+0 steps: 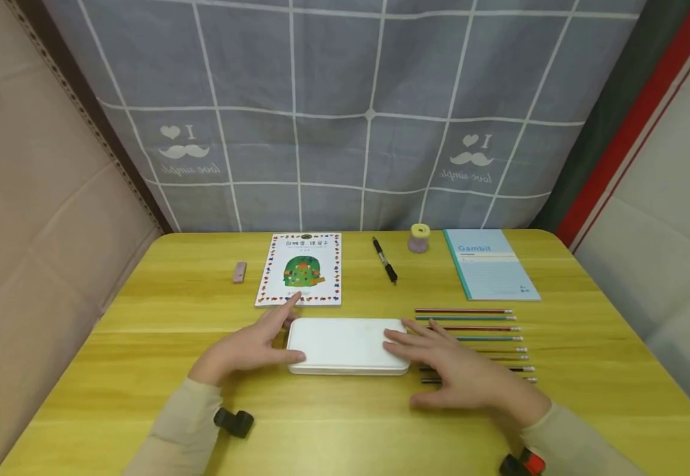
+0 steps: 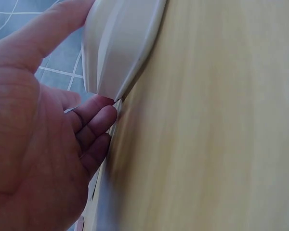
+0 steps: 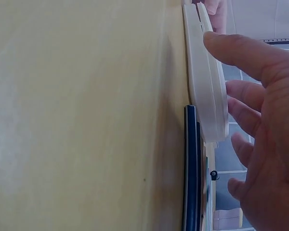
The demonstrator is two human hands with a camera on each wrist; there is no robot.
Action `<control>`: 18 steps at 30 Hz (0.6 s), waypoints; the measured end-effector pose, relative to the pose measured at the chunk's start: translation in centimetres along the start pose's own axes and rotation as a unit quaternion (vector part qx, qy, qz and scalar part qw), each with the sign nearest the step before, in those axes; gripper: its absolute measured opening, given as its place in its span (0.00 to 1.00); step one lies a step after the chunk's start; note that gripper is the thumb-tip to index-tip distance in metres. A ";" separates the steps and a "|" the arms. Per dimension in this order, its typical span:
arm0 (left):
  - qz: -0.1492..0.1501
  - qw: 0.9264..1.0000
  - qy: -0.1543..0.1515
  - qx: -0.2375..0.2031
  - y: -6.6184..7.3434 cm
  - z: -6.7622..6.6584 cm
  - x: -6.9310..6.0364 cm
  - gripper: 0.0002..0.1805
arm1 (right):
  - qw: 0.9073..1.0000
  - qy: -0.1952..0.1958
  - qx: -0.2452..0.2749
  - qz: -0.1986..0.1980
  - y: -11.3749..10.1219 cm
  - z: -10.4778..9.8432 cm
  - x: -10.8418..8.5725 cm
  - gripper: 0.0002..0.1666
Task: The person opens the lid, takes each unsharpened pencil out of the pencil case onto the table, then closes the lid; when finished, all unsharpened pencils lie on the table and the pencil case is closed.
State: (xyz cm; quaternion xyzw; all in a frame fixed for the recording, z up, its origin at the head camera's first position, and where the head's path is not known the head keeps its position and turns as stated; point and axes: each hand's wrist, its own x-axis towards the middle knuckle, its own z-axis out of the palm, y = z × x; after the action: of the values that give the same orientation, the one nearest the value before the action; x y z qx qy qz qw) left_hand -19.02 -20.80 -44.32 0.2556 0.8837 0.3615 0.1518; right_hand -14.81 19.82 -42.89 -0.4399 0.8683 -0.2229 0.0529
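A closed white pencil case [image 1: 345, 347] lies flat on the table. My left hand [image 1: 256, 344] is around its left end, the thumb at the front left corner. The index finger points past the case toward a picture book [image 1: 300, 264]; the other fingers bend loosely beside the case's end in the left wrist view. From the right, my right hand [image 1: 449, 363] reaches over the case's right end, its spread fingertips on the lid and its thumb held out in front. Several pencils [image 1: 470, 328] lie in rows to the right, some partly hidden under the right hand.
Behind the case lie a pink eraser [image 1: 239, 272] and a black pen [image 1: 384, 260]. Near the back edge stand a yellow and purple pot-like item [image 1: 419, 238] and a light blue notebook [image 1: 490, 264]. A grey checked curtain [image 1: 333, 152] hangs behind the wooden table [image 1: 321, 430].
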 end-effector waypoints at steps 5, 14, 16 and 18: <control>0.006 1.000 0.000 0.010 0.0 0.0 -0.1 0.62 | 1.000 -0.001 0.000 0.006 -0.1 0.1 0.0 0.49; 0.016 1.000 0.001 0.017 -0.3 0.1 0.0 0.62 | 1.000 -0.005 -0.009 0.012 -0.2 0.4 0.1 0.49; 0.014 1.000 0.001 0.017 -0.4 0.1 0.0 0.62 | 1.000 -0.007 -0.009 0.013 -0.2 0.4 0.2 0.48; 0.010 1.000 0.001 0.018 -0.5 0.2 0.0 0.62 | 1.000 -0.009 -0.010 0.012 -0.2 0.4 0.2 0.48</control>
State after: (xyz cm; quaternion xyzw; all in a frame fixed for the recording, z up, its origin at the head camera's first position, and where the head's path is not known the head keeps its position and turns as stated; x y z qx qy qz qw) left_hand -19.09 -21.04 -44.79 0.2670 0.8874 0.3478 0.1421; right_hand -14.71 19.40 -43.13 -0.4320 0.8753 -0.2094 0.0586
